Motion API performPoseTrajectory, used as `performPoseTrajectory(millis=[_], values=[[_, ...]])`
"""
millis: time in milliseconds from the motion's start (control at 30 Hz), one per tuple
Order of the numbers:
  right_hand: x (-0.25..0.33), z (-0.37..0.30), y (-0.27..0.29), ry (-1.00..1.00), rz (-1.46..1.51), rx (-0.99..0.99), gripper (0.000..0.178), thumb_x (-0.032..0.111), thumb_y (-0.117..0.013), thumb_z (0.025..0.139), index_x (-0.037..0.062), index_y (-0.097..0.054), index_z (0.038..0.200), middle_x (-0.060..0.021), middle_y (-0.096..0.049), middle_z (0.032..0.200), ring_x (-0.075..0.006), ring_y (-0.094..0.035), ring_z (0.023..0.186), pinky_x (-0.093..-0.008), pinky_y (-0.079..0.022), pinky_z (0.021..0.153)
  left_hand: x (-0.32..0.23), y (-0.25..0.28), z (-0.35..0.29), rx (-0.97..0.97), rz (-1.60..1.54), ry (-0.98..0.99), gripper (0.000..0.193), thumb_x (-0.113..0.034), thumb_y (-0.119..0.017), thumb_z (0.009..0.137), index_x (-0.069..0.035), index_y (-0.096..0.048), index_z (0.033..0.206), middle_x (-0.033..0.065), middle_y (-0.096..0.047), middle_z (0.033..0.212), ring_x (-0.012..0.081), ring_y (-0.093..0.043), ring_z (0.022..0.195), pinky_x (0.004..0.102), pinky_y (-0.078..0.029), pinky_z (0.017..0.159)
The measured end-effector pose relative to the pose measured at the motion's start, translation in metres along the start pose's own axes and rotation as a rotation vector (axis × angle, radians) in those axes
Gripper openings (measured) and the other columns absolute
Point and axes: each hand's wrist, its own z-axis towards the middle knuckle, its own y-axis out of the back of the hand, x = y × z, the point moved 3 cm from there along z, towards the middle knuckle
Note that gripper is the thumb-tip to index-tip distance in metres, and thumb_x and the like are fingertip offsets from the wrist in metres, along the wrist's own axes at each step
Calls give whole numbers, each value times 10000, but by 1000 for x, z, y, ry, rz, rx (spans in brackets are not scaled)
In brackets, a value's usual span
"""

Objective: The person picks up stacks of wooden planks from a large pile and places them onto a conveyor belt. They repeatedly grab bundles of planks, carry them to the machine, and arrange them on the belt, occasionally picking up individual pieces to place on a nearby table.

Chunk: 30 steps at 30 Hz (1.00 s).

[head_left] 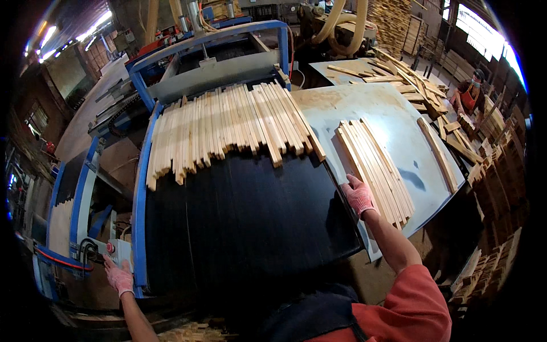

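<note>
My left hand (pixel 119 277), in a pinkish glove, is beside a grey control box (pixel 124 255) with a red push button (pixel 110 247). Its fingers are stretched out and hold nothing. In a matching glove, my right hand (pixel 359 196) lies at the left side of a row of wooden strips (pixel 376 171) on a pale metal table (pixel 319 108), fingers apart; whether it presses on the wood I cannot tell. Many more wooden strips (pixel 228 125) lie side by side, ends uneven, on a black conveyor belt (pixel 250 211) between my hands.
A blue frame (pixel 211 35) with a grey metal plate (pixel 213 78) spans the belt's far end. One separate wooden bar (pixel 437 154) and a heap of loose wood (pixel 413 85) lie on the right. Another person (pixel 472 94) is at the far right, beside stacked wood.
</note>
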Motion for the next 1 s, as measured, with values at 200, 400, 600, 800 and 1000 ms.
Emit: performPoseTrajectory(millis=[200,400,600,800,1000], values=[[1,0,-1,34,-92,-23,593,302,-725,995,-2,-607,1491,-228,-767,1201,-315,-739,1105,-401,-561,996,4,-11,-6,-17,-115,98,1060,-396,-732,963,-195,-55,1755,321,-477,1587,497,-530,1400,541,-461,1147],[3,0,-2,73,-153,-34,533,308,-724,981,15,-662,1422,-219,-772,1101,-350,-747,998,-436,-576,923,4,-9,-17,-37,-367,85,1083,-230,-756,955,-199,-29,1757,305,-375,1676,465,-437,1502,500,-389,1233],[15,28,-10,132,-399,5,570,378,-682,986,20,-645,1427,-270,-735,1229,-434,-705,1150,-495,-555,1006,-29,-4,-73,-250,-1026,134,841,-211,-626,1080,-104,-125,1747,272,-326,1722,370,-394,1558,477,-350,1258],[86,124,-52,197,-572,37,619,449,-693,974,28,-560,1409,-271,-702,1268,-435,-682,1209,-515,-551,1021,-116,28,-223,-23,-1219,389,614,-347,-597,1106,22,-487,1584,253,-566,1547,308,-566,1414,415,-447,1179],[122,234,-115,1,-572,54,462,405,-707,965,72,-734,1284,-241,-756,1233,-416,-715,1202,-514,-577,999,-19,-96,-436,479,-1497,569,590,-372,-580,1129,-1,-491,1579,210,-642,1465,334,-640,1339,446,-586,1058]])
